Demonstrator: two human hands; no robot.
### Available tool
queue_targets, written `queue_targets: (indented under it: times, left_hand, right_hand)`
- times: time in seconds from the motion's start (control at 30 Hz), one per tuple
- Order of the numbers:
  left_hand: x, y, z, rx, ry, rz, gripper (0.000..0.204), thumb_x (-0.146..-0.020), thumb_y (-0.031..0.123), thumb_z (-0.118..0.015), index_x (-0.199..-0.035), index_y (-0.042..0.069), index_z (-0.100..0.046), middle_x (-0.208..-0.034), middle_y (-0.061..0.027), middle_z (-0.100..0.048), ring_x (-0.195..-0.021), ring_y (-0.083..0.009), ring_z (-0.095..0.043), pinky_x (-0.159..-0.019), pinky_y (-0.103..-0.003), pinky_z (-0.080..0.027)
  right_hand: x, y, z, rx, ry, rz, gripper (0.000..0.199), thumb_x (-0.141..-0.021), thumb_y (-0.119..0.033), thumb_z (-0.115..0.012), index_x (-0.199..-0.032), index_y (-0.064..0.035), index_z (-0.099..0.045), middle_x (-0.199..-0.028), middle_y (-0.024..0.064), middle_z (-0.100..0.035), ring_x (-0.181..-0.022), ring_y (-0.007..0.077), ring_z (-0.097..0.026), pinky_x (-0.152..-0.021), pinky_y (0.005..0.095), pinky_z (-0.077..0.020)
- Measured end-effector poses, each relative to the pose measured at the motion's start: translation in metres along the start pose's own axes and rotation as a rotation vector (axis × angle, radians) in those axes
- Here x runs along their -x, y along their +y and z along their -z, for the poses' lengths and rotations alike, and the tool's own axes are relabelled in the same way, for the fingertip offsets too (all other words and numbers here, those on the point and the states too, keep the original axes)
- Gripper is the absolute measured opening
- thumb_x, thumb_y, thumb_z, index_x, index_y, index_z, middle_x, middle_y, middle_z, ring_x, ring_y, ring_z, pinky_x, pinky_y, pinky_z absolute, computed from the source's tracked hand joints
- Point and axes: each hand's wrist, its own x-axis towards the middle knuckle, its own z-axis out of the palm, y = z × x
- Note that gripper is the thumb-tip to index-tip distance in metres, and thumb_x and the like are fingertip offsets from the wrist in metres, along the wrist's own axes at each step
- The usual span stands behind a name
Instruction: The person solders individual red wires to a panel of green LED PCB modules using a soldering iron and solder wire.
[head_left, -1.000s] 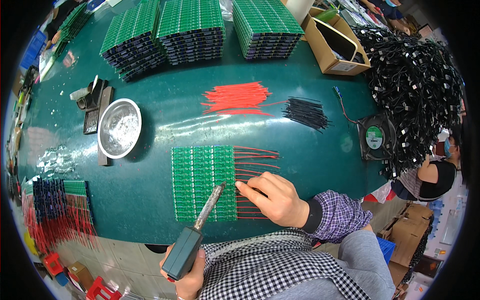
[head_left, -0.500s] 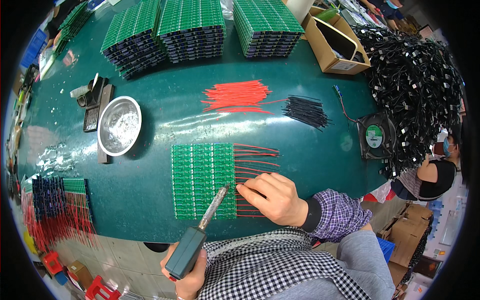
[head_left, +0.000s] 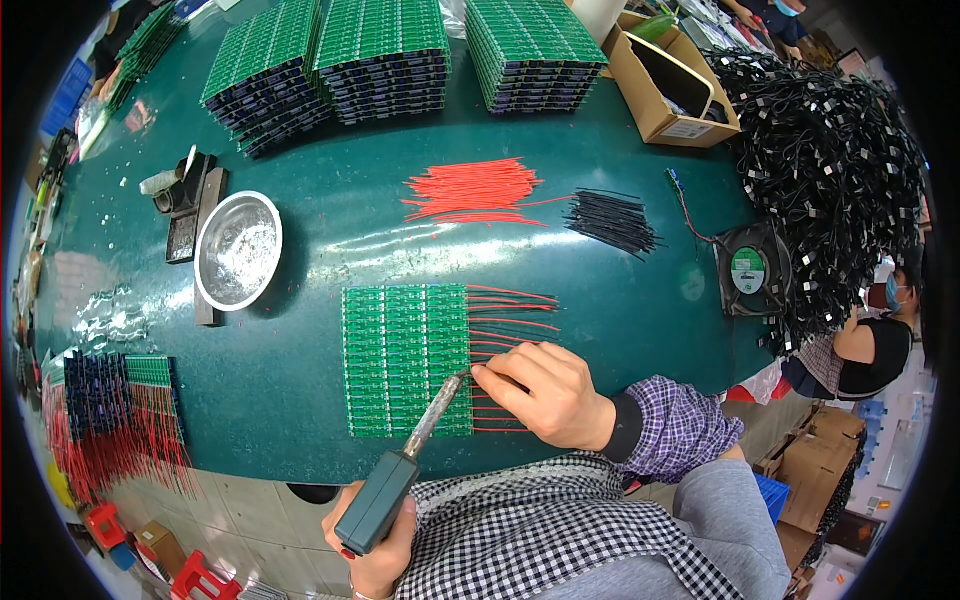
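Note:
My left hand [head_left: 368, 560] is closed round the dark green handle of a soldering iron [head_left: 378, 500]. The iron's tip reaches the right edge of a green circuit board panel [head_left: 390, 350] lying flat on the table. At that edge my right hand [head_left: 550, 395] pinches a thin wire close beside the tip; my fingers hide most of it. Red wires [head_left: 515, 323], with some dark ones among them, stick out to the right from the panel's edge, above and below my right hand.
Beyond the panel lie a red wire bundle [head_left: 470, 190] and a black wire bundle [head_left: 610, 222]. A metal bowl [head_left: 240, 296] stands left, wired boards [head_left: 150, 372] farther left. Stacked panels [head_left: 380, 35], a cardboard box [head_left: 690, 132], a fan [head_left: 750, 270] and a black cable heap [head_left: 830, 170] surround.
The soldering iron has shifted slightly right, its tip now nearer my right fingertips at the panel's edge. My right hand has barely moved.

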Motion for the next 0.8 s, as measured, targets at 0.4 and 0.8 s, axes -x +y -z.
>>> queue_targets:
  times: [0.4,0.8]
  left_hand:
    - [0.022,-0.024,0.002,0.111,0.119,0.17,0.029,-0.078,0.005,-0.084,-0.102,-0.003,-0.07,-0.09,-0.0064,-0.069,-0.077,-0.0153,-0.062,-0.069,-0.029,-0.05]
    - [0.009,-0.008,0.005,0.055,-0.003,0.027,0.033,-0.077,0.005,-0.084,-0.105,-0.004,-0.069,-0.092,-0.0093,-0.071,-0.078,-0.0158,-0.066,-0.071,-0.028,-0.053]
  right_hand:
    - [0.0,0.0,0.001,-0.001,-0.005,-0.007,0.029,-0.072,-0.006,-0.071,-0.1,-0.0013,-0.072,-0.089,0.0058,-0.068,-0.072,0.0167,-0.063,-0.058,0.0282,-0.0472]
    - [0.002,-0.003,0.002,-0.002,0.036,0.024,0.026,-0.072,-0.007,-0.07,-0.097,-0.0007,-0.07,-0.092,0.0055,-0.066,-0.081,0.0196,-0.063,-0.067,0.031,-0.0495]
